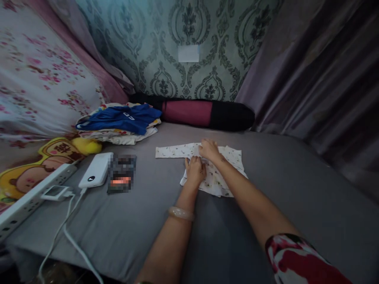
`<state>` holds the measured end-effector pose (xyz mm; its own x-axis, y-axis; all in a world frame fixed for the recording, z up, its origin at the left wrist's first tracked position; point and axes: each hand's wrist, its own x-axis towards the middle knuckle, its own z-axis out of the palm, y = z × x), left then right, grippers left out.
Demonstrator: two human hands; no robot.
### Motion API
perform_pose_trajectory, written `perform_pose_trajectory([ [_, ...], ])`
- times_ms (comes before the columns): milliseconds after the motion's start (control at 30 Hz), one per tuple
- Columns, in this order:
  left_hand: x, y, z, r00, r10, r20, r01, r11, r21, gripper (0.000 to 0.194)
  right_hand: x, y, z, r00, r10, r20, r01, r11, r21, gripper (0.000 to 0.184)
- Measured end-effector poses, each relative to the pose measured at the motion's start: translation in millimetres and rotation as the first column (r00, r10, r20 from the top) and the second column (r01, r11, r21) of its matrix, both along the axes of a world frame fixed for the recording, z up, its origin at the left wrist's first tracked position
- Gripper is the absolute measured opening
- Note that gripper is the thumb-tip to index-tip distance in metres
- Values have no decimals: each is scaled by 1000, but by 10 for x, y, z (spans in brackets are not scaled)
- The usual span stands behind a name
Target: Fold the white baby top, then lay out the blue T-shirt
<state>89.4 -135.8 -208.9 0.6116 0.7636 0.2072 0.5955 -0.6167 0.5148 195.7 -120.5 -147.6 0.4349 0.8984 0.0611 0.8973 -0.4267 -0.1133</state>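
Observation:
A small white patterned garment (229,165) lies flat on the grey bed sheet (281,185), one sleeve stretched out to the left. My left hand (195,169) rests on the garment's left part, fingers curled down against the cloth. My right hand (209,149) lies across its upper middle near the sleeve, fingers pressed onto the fabric. A pale bangle (181,213) sits on my left wrist.
A pile of folded clothes with a blue piece (124,118) on top lies at the back left. A black and maroon bolster (204,112) runs along the wall. A white power bank (96,169), a power strip (32,195) with cables and a yellow cushion (44,157) sit at the left.

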Motion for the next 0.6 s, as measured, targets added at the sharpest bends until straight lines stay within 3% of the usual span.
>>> perform_pose_trajectory([
  [167, -7, 29, -23, 978, -75, -193, 71, 997, -29, 50, -661, 455, 76, 970, 221, -101, -228, 971, -73, 35],
  [367, -2, 1, -104, 982, -29, -187, 38, 998, 47, 45, -1205, 701, 24, 892, 405, -201, -428, 900, -81, 38],
  [600, -53, -58, 4, 974, -50, -219, 59, 998, 37, 47, -1552, 785, -25, 868, 444, -222, -484, 855, -184, 39],
])
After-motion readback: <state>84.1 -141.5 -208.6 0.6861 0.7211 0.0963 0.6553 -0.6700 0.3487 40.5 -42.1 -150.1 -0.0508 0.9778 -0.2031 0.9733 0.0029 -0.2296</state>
